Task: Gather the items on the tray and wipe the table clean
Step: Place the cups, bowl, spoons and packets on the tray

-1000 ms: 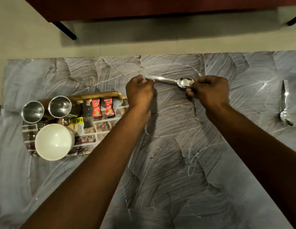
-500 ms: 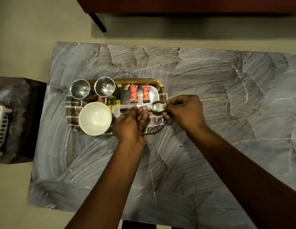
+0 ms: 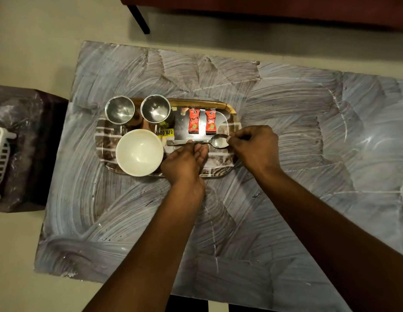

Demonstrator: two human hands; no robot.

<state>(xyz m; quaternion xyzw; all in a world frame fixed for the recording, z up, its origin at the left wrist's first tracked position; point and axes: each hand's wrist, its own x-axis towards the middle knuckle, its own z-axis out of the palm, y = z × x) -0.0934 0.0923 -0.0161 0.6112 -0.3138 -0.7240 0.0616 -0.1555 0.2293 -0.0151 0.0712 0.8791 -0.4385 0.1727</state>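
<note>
A patterned tray [image 3: 232,113] lies on the left part of the grey streaked table [image 3: 286,136]. On it stand two steel cups [image 3: 119,110] [image 3: 155,109], a white bowl [image 3: 139,152] and two red sachets [image 3: 193,121] [image 3: 210,122]. A steel spoon [image 3: 197,142] lies across the tray, handle to the left. My right hand [image 3: 254,147] pinches the spoon's bowl end. My left hand [image 3: 184,163] touches the handle from below with its fingertips extended.
A dark stool or seat [image 3: 22,140] with a white plastic basket [image 3: 1,154] stands left of the table. A dark red piece of furniture [image 3: 263,10] with a black leg runs along the far side. Beige floor surrounds the table.
Both hands carried the spoon from the middle of the table leftward onto the tray. The view shifted left, and the second spoon at the far right is out of view.
</note>
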